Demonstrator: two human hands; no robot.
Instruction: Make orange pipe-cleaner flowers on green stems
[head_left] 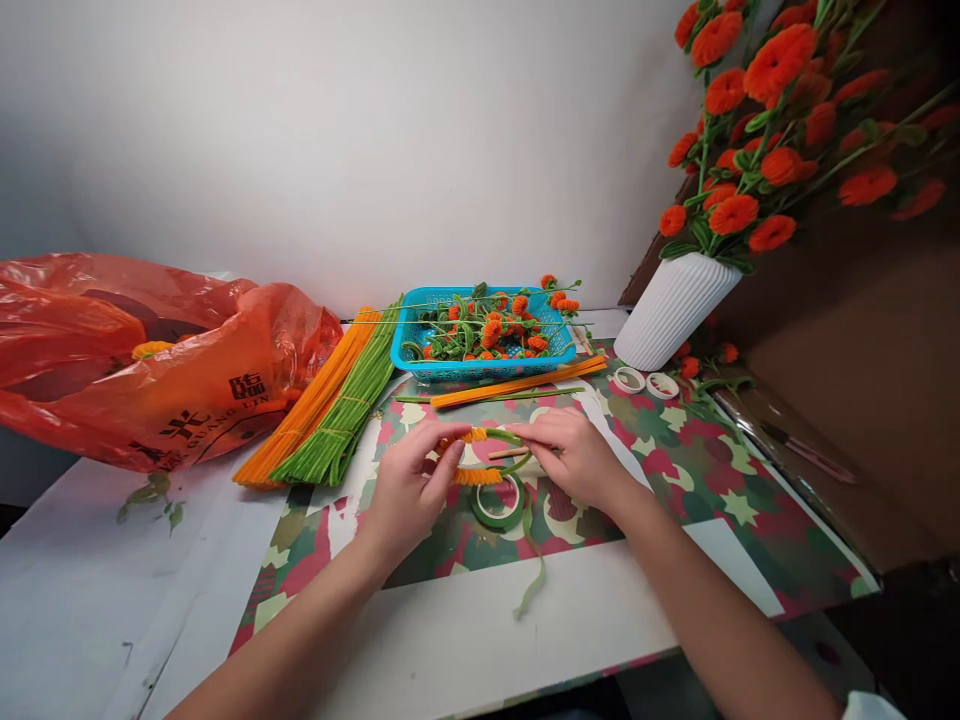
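On the left sits a bag [202,390]; two bundles [322,400] lie between it and the basket [487,372], which stands at the back before the wall [412,150] with blooms [491,330] in it. Strips [517,386] lie just in front of the basket. Right of it stands a vase [667,315] holding flowers [735,215], two rolls [628,390] near its foot. Nearer, a loop [478,478] spans from left hand [412,475] to right hand [574,455], with a tape [499,521] below on the mat [690,470]. A knife [810,455] lies far right.
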